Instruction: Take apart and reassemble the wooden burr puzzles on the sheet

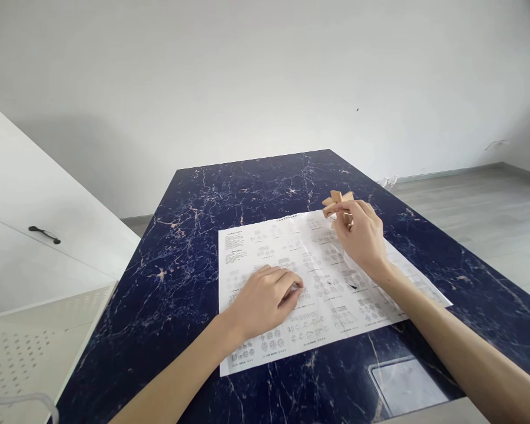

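Resting knuckles-up on the instruction sheet (318, 282), the left hand (265, 300) lies with its fingers curled inward and drawn together; it presses lightly on the paper, which looks like a way to keep the sheet flat and in place, and whether anything sits under the fingers cannot be told. The right hand (362, 235) is raised just above the sheet's far edge and is closed on a small wooden puzzle (338, 206), a knot of pale interlocking bars pinched between thumb and fingertips. Holding it up in the air, clear of the paper, leaves the crossing bars visible from several sides and keeps the printed diagrams below uncovered, so piece and drawing can be compared. The sheet, covered with rows of small figures and some blocks of text, lies slightly askew on the dark blue marbled surface (189, 235), near the person's edge where both forearms reach it comfortably. A clear plastic sleeve or pad (406, 383) sits on the surface near the right forearm. To the left stand a white cabinet with a black handle (44, 234) and a perforated white panel (30, 347).
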Available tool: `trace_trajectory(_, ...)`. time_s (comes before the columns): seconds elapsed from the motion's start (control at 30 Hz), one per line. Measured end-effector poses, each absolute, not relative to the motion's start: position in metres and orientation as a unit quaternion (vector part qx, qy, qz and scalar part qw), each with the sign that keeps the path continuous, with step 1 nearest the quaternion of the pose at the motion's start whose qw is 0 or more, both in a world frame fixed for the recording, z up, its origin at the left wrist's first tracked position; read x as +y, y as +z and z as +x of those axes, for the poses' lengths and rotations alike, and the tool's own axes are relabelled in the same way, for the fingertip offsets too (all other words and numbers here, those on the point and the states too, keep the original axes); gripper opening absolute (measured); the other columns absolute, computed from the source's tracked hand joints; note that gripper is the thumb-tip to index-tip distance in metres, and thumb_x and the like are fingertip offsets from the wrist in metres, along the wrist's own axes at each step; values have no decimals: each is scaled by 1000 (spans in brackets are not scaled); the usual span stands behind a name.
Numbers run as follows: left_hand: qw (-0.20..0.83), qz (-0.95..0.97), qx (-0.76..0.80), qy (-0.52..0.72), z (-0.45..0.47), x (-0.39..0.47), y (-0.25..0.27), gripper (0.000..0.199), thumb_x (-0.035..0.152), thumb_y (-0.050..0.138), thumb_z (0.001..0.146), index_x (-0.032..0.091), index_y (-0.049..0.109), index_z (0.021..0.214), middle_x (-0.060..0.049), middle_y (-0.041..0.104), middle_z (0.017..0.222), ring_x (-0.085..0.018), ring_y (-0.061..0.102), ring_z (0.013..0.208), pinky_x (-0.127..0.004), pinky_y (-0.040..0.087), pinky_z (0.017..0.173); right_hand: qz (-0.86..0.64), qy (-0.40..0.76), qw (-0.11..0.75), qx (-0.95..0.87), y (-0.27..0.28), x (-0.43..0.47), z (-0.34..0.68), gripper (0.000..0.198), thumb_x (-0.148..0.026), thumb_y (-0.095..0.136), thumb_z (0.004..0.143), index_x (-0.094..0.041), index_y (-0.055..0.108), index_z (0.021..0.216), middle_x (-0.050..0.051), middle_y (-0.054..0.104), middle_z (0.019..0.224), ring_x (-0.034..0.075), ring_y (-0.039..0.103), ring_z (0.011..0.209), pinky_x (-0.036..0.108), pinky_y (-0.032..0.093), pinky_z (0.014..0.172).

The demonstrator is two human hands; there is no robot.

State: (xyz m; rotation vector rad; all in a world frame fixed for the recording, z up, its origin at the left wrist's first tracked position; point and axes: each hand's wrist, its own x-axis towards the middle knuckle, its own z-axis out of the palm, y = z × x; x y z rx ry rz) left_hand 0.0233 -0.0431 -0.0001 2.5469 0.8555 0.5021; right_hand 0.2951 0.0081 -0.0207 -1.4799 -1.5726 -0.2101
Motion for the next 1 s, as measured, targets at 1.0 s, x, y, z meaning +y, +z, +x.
trace_trajectory(1.0, 197, 914, 300, 187, 25, -42, -1, 10, 19, 57, 104, 20, 67, 104, -2, 72, 86, -20, 69, 84, -38, 54, 87, -534, -163, 352, -751, -29, 4, 285, 18, -21, 66, 99, -27, 82, 103, 9, 76, 133, 36, 64, 125, 55, 52, 100)
